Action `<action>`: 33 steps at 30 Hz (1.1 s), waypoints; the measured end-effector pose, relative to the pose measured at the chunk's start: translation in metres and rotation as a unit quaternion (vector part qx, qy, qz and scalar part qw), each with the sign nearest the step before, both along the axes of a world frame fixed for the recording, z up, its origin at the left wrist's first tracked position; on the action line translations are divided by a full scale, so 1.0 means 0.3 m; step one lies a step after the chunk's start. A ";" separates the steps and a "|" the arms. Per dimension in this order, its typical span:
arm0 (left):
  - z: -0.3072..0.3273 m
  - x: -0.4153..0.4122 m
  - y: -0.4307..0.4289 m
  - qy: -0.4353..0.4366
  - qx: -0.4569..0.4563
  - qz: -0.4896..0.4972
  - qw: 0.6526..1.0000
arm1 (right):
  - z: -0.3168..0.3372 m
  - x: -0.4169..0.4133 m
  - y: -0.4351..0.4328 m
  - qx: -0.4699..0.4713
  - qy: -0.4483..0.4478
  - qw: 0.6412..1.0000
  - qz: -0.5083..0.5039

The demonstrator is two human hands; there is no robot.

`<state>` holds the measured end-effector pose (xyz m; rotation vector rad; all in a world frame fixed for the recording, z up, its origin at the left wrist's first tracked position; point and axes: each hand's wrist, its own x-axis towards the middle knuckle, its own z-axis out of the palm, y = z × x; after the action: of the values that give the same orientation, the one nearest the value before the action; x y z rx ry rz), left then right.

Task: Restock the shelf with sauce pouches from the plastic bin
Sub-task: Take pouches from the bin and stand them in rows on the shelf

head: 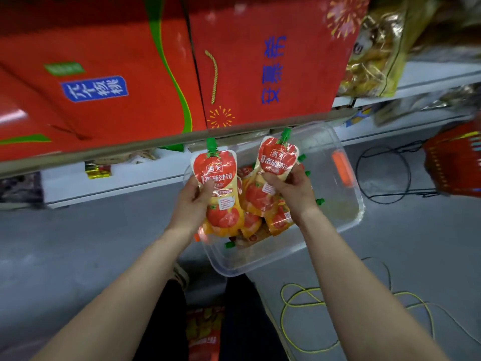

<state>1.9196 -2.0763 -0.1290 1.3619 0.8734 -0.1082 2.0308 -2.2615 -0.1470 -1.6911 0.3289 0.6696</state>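
Note:
My left hand (194, 198) grips a red-and-yellow tomato sauce pouch (221, 186) with a green cap, held upright above the bin. My right hand (290, 187) grips a second sauce pouch (277, 158) of the same kind, tilted slightly right. Both are held over a clear plastic bin (346, 207) on the floor, where several more pouches (260, 220) lie in a heap. The shelf edge (104, 155) runs across just above the two pouches.
Big red gift boxes (117, 74) fill the shelf above. A lower white shelf (109, 183) holds small packets. A red basket (455, 165) stands at the right. Black and yellow cables (294, 303) lie on the grey floor. My dark trouser legs are below the bin.

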 end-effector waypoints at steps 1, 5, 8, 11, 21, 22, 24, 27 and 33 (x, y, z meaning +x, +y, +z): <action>0.027 -0.012 0.026 0.000 0.002 0.005 1.000 | 0.045 -0.021 0.017 -0.002 -0.001 1.000 0.001; 0.180 -0.077 0.151 -0.036 0.021 -0.001 0.999 | 0.237 -0.124 0.102 0.027 -0.025 0.999 0.001; 0.309 -0.137 0.268 -0.068 0.055 -0.009 0.996 | 0.379 -0.198 0.181 0.049 -0.053 0.997 -0.005; 0.433 -0.198 0.390 -0.095 0.093 -0.022 0.991 | 0.511 -0.256 0.282 0.065 -0.095 0.993 -0.004; 0.886 -0.325 0.715 -0.257 0.131 -0.027 0.957 | 1.010 -0.329 0.647 0.130 -0.291 0.945 0.073; 0.931 -0.329 0.746 -0.275 0.141 -0.024 0.951 | 1.065 -0.327 0.682 0.139 -0.307 0.938 0.078; 1.018 -0.335 0.803 -0.306 0.160 -0.011 0.938 | 1.167 -0.315 0.747 0.155 -0.332 0.926 0.090; 1.132 -0.323 0.887 -0.346 0.164 0.021 0.924 | 1.296 -0.276 0.841 0.172 -0.353 0.912 0.114; 1.306 -0.257 1.059 -0.412 0.183 0.106 0.886 | 1.481 -0.137 1.054 0.196 -0.400 0.881 0.161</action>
<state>1.8425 -1.7586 0.2628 1.4555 0.3057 0.7960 1.9898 -1.9452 0.2974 -1.4866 -0.6494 0.1965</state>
